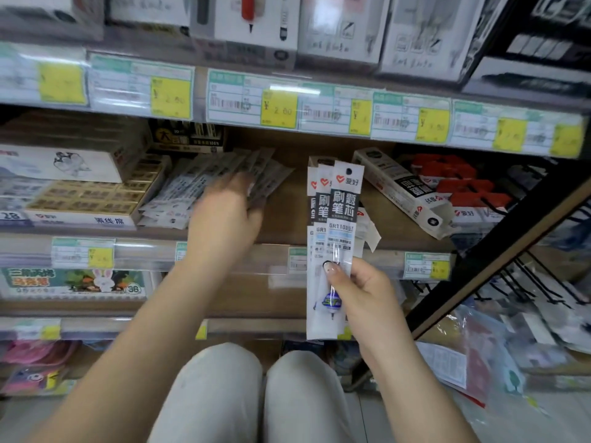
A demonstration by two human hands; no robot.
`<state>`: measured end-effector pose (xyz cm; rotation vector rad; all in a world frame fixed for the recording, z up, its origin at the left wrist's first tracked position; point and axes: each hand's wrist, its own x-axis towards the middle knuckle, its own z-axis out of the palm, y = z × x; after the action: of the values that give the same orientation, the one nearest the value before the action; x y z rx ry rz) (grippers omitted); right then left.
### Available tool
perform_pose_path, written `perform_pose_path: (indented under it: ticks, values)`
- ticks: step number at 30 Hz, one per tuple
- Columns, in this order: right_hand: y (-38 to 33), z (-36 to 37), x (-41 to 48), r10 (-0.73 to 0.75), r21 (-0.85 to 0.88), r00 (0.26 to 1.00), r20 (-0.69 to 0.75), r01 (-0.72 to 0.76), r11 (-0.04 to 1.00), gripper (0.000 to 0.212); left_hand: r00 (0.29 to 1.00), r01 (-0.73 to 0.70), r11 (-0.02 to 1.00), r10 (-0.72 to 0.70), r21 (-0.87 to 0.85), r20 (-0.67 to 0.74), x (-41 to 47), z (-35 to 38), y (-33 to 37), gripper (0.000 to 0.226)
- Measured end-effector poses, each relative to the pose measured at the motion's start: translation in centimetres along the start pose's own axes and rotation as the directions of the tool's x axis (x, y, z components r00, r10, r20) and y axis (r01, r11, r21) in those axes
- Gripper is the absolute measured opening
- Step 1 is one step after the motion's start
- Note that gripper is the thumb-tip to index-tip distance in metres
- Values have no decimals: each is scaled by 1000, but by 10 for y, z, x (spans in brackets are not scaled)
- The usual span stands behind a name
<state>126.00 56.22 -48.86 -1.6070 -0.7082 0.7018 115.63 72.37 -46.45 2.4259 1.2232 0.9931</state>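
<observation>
Three refill packets (339, 219) are held upright and fanned in the right hand (367, 298). They are pinched near their lower ends, with the thumb pressed on the front and the fingers curled behind. The left hand (224, 212) is laid on the pile of packets (198, 177) on the shelf (287, 219), at 9 o'clock from the held packets and well apart. Its fingers are motion-blurred, so whether a packet is gripped cannot be told. A long white box (406, 190) lies tilted on the same shelf at 3 o'clock from the held packets. At 12 o'clock, price labels (278, 107) are noted.
</observation>
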Motion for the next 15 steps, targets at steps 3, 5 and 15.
perform_pose_path:
  ticks: [3, 5, 15]
  values:
    - [-1, -4, -1, -8, 1, 1000, -27, 8, 1000, 23, 939, 101, 901, -226, 423, 258, 39, 9, -15, 46]
    - [-2, -7, -1, -33, 0, 999, -39, 33, 999, 23, 894, 104, 848, -309, 519, 325, 48, 14, -17, 37]
    - [-1, -15, -6, -56, -17, 998, -40, 55, 998, 20, 969, -49, 748, -124, 662, 213, 51, 23, -15, 17]
